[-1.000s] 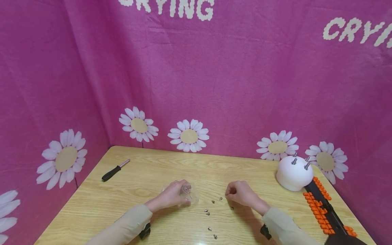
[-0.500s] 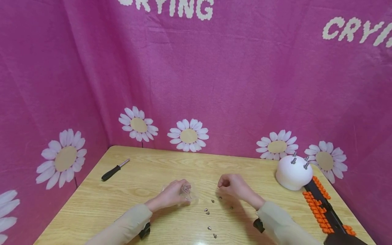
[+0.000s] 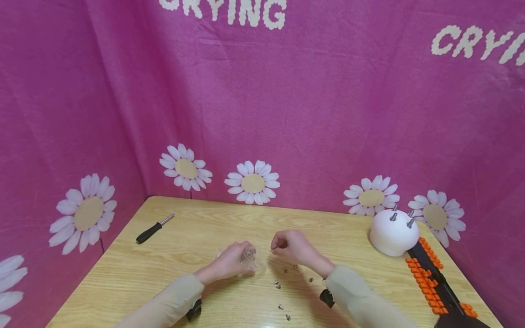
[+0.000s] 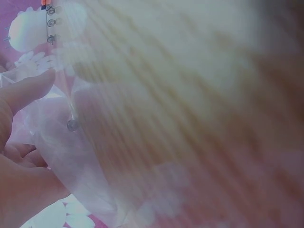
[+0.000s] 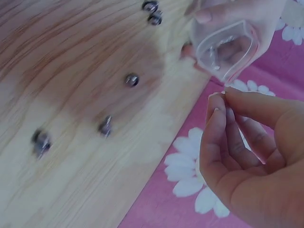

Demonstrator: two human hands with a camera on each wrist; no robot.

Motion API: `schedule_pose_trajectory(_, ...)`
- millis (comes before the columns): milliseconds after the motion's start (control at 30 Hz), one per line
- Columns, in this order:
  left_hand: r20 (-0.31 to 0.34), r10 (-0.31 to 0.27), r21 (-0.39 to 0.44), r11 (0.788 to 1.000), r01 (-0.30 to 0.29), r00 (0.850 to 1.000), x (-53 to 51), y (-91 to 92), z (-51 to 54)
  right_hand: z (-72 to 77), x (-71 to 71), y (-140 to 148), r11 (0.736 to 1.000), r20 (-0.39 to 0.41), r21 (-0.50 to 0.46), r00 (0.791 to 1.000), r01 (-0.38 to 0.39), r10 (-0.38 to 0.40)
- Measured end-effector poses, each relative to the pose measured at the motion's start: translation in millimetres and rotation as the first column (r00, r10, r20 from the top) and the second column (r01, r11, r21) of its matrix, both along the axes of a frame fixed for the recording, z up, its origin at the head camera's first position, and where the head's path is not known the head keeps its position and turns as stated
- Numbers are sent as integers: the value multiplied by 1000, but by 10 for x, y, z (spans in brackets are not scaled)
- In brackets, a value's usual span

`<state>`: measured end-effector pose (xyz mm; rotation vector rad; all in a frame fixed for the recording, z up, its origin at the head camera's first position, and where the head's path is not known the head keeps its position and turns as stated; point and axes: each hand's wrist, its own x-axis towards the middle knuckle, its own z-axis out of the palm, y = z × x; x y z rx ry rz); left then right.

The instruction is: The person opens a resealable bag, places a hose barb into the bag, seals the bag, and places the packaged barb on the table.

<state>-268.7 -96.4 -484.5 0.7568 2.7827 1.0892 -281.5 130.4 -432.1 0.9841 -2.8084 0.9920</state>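
My left hand (image 3: 229,260) grips a small clear plastic bag (image 3: 256,260) just above the table. In the right wrist view the bag's mouth (image 5: 228,45) gapes toward my right hand. A small metal screw (image 4: 72,125) shows through the plastic in the left wrist view. My right hand (image 3: 296,247) is close to the bag's right side, thumb and fingertips pinching a tiny screw that is almost wholly hidden by them. Several small screws (image 3: 278,286) lie scattered on the wooden table between and in front of my hands.
A black-handled screwdriver (image 3: 149,233) lies at the table's left. On the right stands a white dome (image 3: 393,234) with metal bolts sticking up, beside a black bar with orange clips (image 3: 426,284). A pink curtain (image 3: 262,109) with daisies hangs behind the table.
My right hand has lifted away from the scattered screws and moved left to beside the bag. My left hand and the bag have stayed in place.
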Motion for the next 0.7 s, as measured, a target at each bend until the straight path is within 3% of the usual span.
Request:
schedule_pose_trajectory(433, 1, -4, -13, 1000, 4, 1000, 4, 0, 6, -36, 68, -301, 997, 32, -43, 997, -71, 72)
schedule_pose_trajectory(700, -22, -9, -12, 1000, 8, 1000, -4, -2, 3, -22, 48, -195, 999, 79, -34, 996, -32, 34)
